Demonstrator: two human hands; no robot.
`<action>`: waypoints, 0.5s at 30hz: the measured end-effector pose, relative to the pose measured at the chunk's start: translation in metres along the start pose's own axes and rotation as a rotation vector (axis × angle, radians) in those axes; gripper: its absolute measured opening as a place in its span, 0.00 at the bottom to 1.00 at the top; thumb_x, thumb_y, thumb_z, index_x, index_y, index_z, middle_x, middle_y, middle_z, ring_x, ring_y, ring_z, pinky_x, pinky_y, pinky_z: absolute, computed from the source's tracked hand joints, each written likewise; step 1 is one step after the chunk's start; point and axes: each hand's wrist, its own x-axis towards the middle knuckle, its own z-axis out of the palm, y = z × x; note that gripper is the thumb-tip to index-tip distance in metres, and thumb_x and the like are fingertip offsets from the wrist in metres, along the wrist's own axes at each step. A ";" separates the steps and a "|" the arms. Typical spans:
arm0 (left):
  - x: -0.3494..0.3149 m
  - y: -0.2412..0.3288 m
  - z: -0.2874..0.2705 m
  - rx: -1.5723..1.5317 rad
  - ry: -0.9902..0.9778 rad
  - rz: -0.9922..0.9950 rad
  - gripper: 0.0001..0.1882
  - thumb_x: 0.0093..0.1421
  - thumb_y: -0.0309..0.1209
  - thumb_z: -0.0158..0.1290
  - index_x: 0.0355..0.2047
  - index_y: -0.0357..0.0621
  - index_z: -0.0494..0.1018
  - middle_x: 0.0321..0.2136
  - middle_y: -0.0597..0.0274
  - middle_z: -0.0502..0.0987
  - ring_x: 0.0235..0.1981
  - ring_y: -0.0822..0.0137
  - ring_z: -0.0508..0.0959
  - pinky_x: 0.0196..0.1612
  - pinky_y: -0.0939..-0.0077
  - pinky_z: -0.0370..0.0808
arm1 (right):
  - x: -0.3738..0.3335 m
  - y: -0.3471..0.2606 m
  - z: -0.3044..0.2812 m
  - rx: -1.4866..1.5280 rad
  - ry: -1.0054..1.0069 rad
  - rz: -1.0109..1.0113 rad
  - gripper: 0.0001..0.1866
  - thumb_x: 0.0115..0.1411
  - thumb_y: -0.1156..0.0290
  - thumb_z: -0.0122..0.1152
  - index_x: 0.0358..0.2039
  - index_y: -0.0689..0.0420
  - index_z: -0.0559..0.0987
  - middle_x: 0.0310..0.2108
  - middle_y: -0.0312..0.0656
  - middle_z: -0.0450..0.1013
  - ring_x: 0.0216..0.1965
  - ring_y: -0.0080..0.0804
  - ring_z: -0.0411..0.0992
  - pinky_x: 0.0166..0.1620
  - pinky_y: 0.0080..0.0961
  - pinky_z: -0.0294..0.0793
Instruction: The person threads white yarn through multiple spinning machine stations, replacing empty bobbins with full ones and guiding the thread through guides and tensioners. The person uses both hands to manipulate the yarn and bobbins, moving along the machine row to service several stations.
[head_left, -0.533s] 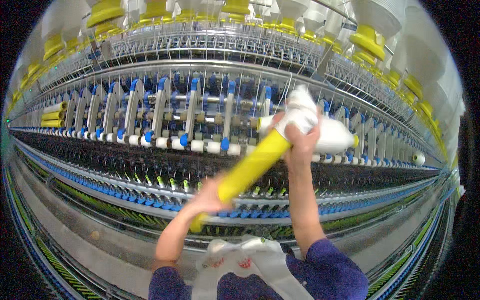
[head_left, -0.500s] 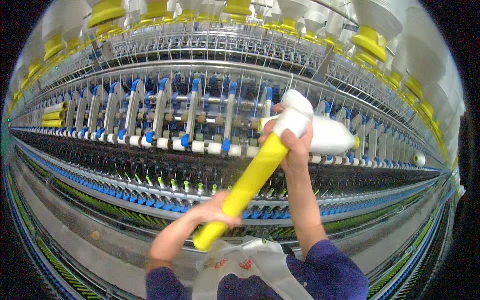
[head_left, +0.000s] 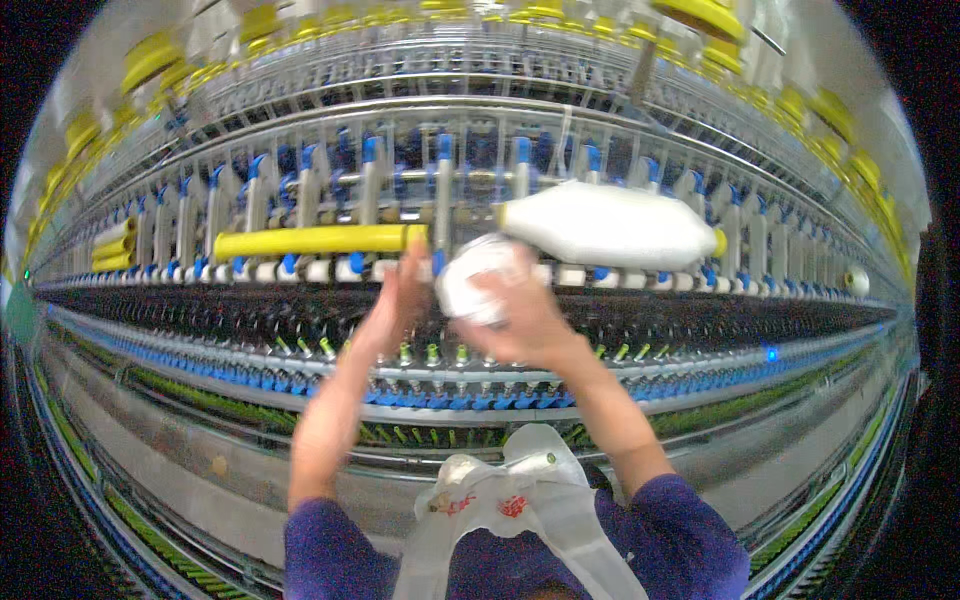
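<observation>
My right hand [head_left: 515,315] grips a rounded clump of white yarn [head_left: 470,275] in front of the machine. Beside it, my left hand [head_left: 402,290] is held upright with fingers stretched out, somewhat blurred, at the right end of a bare yellow tube [head_left: 320,240]. Whether its fingertips touch the tube I cannot tell. The tube lies level along the white rollers, between the grey arms. To the right, a full white yarn package [head_left: 610,228] on a yellow core rests on the machine, apart from both hands.
Several short yellow tubes [head_left: 113,246] are stacked at the far left. A small white package [head_left: 856,281] sits at the far right. Below the rollers runs a row of green-tipped spindles [head_left: 432,352] with blue parts. Yarn cones on yellow holders [head_left: 152,60] hang overhead.
The yellow tube has left my hands and lies on the rollers at the left. The white yarn is off the tube, in my right hand. My left hand has moved up.
</observation>
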 end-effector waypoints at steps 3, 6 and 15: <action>-0.056 -0.035 0.084 -0.664 0.329 -0.189 0.18 0.62 0.36 0.47 0.48 0.38 0.68 0.47 0.55 0.73 0.47 0.61 0.74 0.49 0.67 0.72 | -0.016 -0.004 -0.001 -0.128 -0.511 -0.093 0.25 0.45 0.56 0.68 0.44 0.51 0.77 0.61 0.53 0.56 0.63 0.55 0.52 0.58 0.62 0.50; -0.102 -0.072 0.077 0.080 0.362 -0.113 0.08 0.57 0.27 0.50 0.31 0.34 0.75 0.31 0.54 0.79 0.35 0.63 0.79 0.39 0.70 0.77 | -0.054 0.008 -0.042 0.088 -0.439 -0.117 0.25 0.50 0.60 0.67 0.49 0.48 0.75 0.63 0.52 0.53 0.64 0.51 0.53 0.60 0.54 0.52; -0.219 -0.262 0.149 0.832 -1.233 -0.757 0.13 0.47 0.27 0.53 0.34 0.41 0.76 0.27 0.53 0.78 0.29 0.61 0.77 0.33 0.64 0.74 | -0.145 0.118 -0.200 -0.258 0.576 0.332 0.08 0.53 0.77 0.64 0.35 0.61 0.79 0.40 0.44 0.76 0.41 0.36 0.75 0.46 0.28 0.73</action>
